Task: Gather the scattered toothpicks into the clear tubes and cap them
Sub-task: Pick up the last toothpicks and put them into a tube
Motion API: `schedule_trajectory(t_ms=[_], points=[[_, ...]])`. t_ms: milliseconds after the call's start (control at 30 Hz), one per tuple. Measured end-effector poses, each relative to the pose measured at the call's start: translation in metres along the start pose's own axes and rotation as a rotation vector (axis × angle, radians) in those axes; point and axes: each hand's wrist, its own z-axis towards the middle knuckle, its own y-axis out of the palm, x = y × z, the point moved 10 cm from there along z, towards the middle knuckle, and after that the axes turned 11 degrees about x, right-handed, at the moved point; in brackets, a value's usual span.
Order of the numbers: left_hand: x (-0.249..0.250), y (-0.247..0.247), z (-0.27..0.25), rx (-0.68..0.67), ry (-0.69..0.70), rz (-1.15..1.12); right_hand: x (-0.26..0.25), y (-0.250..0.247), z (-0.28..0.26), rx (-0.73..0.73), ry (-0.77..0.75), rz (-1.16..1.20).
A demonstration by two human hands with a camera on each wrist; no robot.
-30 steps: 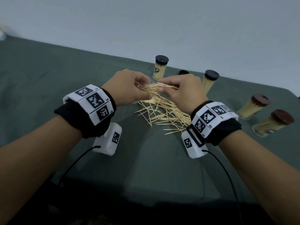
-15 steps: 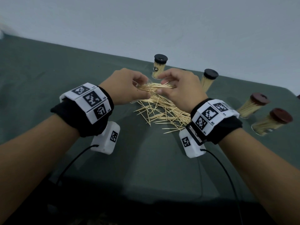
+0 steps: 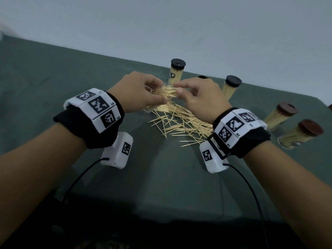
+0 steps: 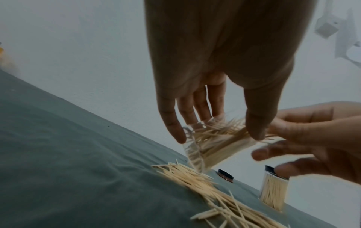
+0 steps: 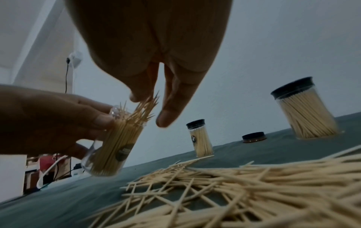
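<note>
My left hand (image 3: 158, 91) grips a clear tube (image 5: 111, 151), tilted above the table and nearly full of toothpicks. Their tips stick out of its open mouth. My right hand (image 3: 178, 88) hovers at that mouth with its fingers loosely straight. Its thumb (image 5: 136, 95) touches the sticking-out tips and its forefinger stands apart from them. In the left wrist view the tube (image 4: 205, 148) lies between my left thumb and fingers. A loose pile of toothpicks (image 3: 181, 123) lies on the green cloth under both hands. A loose black cap (image 3: 202, 77) sits behind my right hand.
Two black-capped full tubes (image 3: 177, 71) (image 3: 230, 87) stand at the back by the wall. Two brown-capped full tubes (image 3: 280, 115) (image 3: 300, 133) stand at the right. The green table (image 3: 71, 78) ends at the wall behind. Wrist cables trail toward me.
My right hand has let go of the bunch it was pinching into the tube mouth, and its fingers have loosened. Both hands have risen a little with the tube.
</note>
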Motion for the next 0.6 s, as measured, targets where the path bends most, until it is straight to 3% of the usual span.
schedule_trajectory(t_ms=[67,167,267,433,500,600], points=[[-0.002,-0.003,0.001,0.016,-0.01,-0.007,0.0,0.004,-0.002,-0.06,0.021,0.021],[0.002,0.0,0.0,0.0,0.013,0.013,0.001,0.004,-0.001,-0.034,0.019,-0.001],[0.008,0.008,-0.004,-0.059,0.057,0.08,-0.004,0.002,0.001,-0.006,-0.055,-0.084],[0.011,0.013,-0.006,-0.077,0.088,0.111,-0.012,0.009,-0.002,-0.109,-0.165,-0.2],[0.011,0.012,-0.006,-0.069,0.077,0.066,-0.01,0.004,0.0,-0.063,-0.121,-0.147],[0.013,0.012,-0.007,-0.064,0.069,0.008,0.0,-0.012,0.006,0.122,-0.002,0.009]])
